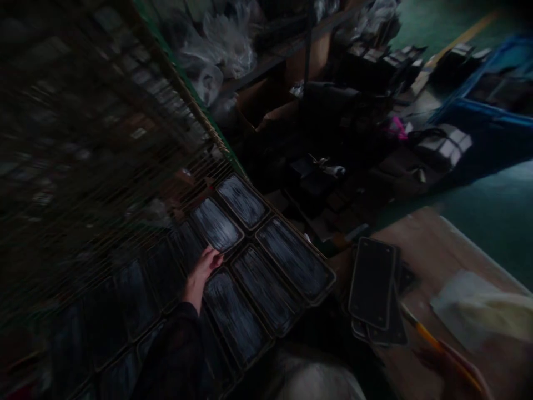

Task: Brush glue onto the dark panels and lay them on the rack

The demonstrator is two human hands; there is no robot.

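My left hand (204, 269) is closed at the near corner of a dark rectangular panel (219, 222) with a whitish streaked coating, apparently pinching its edge. Similar streaked panels (291, 255) lie in rows around it on a wire-mesh rack. At the lower right, dim and blurred, my right hand (447, 366) is wrapped around a thin brush (428, 336) with a yellow-orange handle. Its tip is hard to make out. Left of that hand, a small stack of dark panels (372, 280) with a hole near each corner lies on a brown board.
The wooden tabletop (416, 239) bears a pale plastic bag or container (466, 300) at right. Upright wire mesh (104, 139) fills the left. Beyond are an open cardboard box (266, 105), clear plastic bags (229, 44), bundled stacks and a blue crate (491, 111).
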